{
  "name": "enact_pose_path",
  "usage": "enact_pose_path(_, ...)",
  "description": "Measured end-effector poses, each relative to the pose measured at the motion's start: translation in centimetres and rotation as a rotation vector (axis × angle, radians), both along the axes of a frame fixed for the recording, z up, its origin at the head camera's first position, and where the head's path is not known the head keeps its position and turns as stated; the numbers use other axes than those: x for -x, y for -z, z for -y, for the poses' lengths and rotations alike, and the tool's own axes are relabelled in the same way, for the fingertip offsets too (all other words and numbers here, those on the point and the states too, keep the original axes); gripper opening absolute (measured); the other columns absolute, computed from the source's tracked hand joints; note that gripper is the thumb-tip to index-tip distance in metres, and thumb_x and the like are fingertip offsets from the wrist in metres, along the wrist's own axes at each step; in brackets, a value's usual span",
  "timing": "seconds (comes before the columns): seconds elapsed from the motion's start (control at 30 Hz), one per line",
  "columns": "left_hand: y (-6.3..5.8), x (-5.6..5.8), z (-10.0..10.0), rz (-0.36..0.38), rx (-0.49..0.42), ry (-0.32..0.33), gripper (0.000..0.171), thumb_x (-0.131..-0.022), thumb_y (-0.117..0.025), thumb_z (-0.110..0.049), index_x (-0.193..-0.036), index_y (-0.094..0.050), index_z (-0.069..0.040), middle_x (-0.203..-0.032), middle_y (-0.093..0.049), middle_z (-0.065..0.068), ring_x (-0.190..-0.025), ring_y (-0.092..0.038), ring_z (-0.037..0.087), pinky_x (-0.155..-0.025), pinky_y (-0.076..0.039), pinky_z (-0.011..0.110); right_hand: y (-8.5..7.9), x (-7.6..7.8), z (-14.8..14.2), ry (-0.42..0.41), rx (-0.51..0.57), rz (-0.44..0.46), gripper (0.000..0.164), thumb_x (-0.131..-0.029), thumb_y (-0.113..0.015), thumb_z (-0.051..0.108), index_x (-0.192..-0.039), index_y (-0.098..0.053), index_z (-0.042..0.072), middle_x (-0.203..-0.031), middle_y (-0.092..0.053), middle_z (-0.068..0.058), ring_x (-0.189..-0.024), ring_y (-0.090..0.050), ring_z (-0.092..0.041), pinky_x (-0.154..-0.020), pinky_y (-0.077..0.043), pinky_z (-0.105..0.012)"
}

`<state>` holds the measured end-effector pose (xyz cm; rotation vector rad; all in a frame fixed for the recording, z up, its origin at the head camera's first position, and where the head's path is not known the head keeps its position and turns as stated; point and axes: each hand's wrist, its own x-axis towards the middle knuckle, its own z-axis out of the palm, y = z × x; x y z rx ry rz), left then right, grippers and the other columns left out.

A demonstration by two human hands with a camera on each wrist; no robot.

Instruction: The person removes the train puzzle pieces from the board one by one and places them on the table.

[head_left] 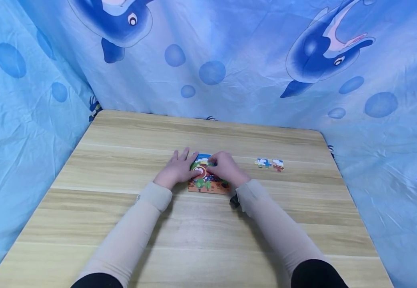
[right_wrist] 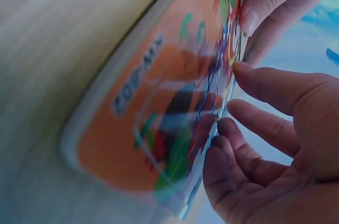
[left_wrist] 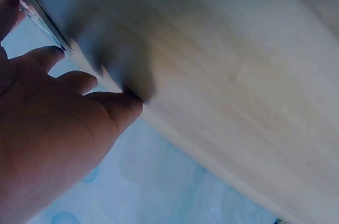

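Note:
A colourful jigsaw puzzle board (head_left: pixel 208 188) with an orange lower part lies flat on the table, trees and a blue sky on it. My left hand (head_left: pixel 178 169) lies across its left edge, fingers spread and thumb reaching onto the picture. From the right, my right hand (head_left: pixel 227 168) bends over the board. In the right wrist view, the right thumb (right_wrist: pixel 265 83) and index finger (right_wrist: pixel 265 123) touch the picture a little apart, the other fingers curled beside them. I cannot tell whether a piece is between them. The left thumb (right_wrist: pixel 251 20) presses close by.
Two loose jigsaw pieces, one blue and white (head_left: pixel 263 163) and one with red at its lower side (head_left: pixel 278 165), lie right of the board. The wooden table (head_left: pixel 194 248) is bordered by a blue dolphin-print curtain (head_left: pixel 230 96) at the back and sides.

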<state>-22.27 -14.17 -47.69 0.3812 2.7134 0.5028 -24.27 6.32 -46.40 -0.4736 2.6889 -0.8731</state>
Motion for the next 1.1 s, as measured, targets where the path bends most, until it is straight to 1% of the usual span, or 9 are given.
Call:
enact_pose_path(0.17,2.3,1.2,0.5,0.018,0.039,0.002,0.092,-0.095,-0.042,-0.075,-0.165,-0.006,-0.028,-0.169,0.007,0.014,-0.147,0.013,0.049,-0.118,-0.004,0.061,0.0,0.0,0.9,-0.007,-0.045,-0.007,0.031,-0.095,-0.076,0.024,-0.121,-0.075,0.005,-0.123,-0.066,-0.009,-0.117,-0.059,-0.025,-0.102,-0.047,-0.043)
enact_pose_path(0.23,2.2,1.2,0.4,0.032,0.055,-0.009,0.092,-0.095,-0.039,-0.076,-0.165,-0.003,-0.027,-0.169,0.009,0.012,-0.148,0.015,0.045,-0.119,-0.002,0.059,0.0,-0.1,1.1,0.005,-0.054,-0.004,0.028,-0.096,-0.075,0.023,-0.119,-0.077,0.007,-0.122,-0.066,-0.008,-0.117,-0.059,-0.023,-0.101,-0.047,-0.043)
enact_pose_path(0.37,2.9,1.6,0.4,0.035,0.064,-0.016,0.095,-0.094,-0.040,-0.077,-0.164,0.000,-0.026,-0.169,0.009,0.010,-0.148,0.016,0.045,-0.118,-0.005,0.060,0.0,-0.2,1.5,0.037,-0.052,0.019,0.022,-0.095,-0.076,0.021,-0.113,-0.078,0.008,-0.118,-0.067,-0.006,-0.109,-0.060,-0.020,-0.097,-0.050,-0.042)
enact_pose_path(0.5,2.8,1.7,0.3,0.052,0.077,-0.030,0.095,-0.095,-0.042,-0.075,-0.164,0.001,-0.026,-0.169,0.011,0.008,-0.148,0.017,0.044,-0.118,-0.006,0.060,-0.1,-0.2,1.7,0.049,-0.043,0.026,0.017,-0.095,-0.076,0.020,-0.106,-0.077,0.008,-0.109,-0.068,-0.004,-0.096,-0.061,-0.019,-0.088,-0.053,-0.038)
enact_pose_path(0.63,2.7,1.7,0.2,0.056,0.092,-0.033,0.095,-0.095,-0.043,-0.074,-0.164,0.001,-0.026,-0.168,0.011,0.007,-0.149,0.017,0.044,-0.119,-0.006,0.060,0.0,-0.2,1.9,0.082,-0.018,0.016,0.012,-0.095,-0.076,0.022,-0.097,-0.073,0.011,-0.100,-0.066,-0.002,-0.089,-0.060,-0.019,-0.080,-0.054,-0.035)
enact_pose_path(0.77,2.5,1.7,0.1,0.057,0.095,-0.033,0.094,-0.096,-0.043,-0.074,-0.164,0.002,-0.026,-0.168,0.012,0.008,-0.148,0.017,0.044,-0.118,-0.005,0.059,0.2,-0.2,1.9,0.127,0.050,-0.020,0.013,-0.095,-0.077,0.021,-0.088,-0.069,0.013,-0.091,-0.065,-0.001,-0.083,-0.061,-0.018,-0.074,-0.054,-0.033)
enact_pose_path(0.87,2.4,1.7,0.0,0.064,0.097,-0.039,0.094,-0.096,-0.044,-0.073,-0.163,0.002,-0.026,-0.168,0.013,0.007,-0.148,0.018,0.043,-0.119,-0.004,0.059,0.3,-0.2,1.9,0.136,0.109,-0.049,0.015,-0.094,-0.077,0.020,-0.083,-0.068,0.014,-0.085,-0.065,0.000,-0.078,-0.062,-0.017,-0.069,-0.054,-0.032)
enact_pose_path(1.0,2.2,1.6,0.0,0.074,0.103,-0.043,0.094,-0.096,-0.045,-0.073,-0.163,0.002,-0.027,-0.168,0.013,0.005,-0.148,0.019,0.043,-0.119,-0.002,0.058,0.6,0.0,1.7,0.150,0.171,-0.067,0.015,-0.094,-0.077,0.018,-0.083,-0.069,0.012,-0.081,-0.066,-0.001,-0.074,-0.063,-0.017,-0.066,-0.054,-0.032)
enact_pose_path(1.1,2.0,1.5,0.1,0.076,0.091,-0.052,0.095,-0.095,-0.045,-0.074,-0.164,0.001,-0.027,-0.168,0.012,0.006,-0.148,0.018,0.043,-0.119,-0.003,0.058,0.8,0.2,1.4,0.177,0.214,-0.039,0.016,-0.094,-0.077,0.018,-0.093,-0.064,0.010,-0.082,-0.066,-0.003,-0.075,-0.064,-0.017,-0.068,-0.054,-0.035)
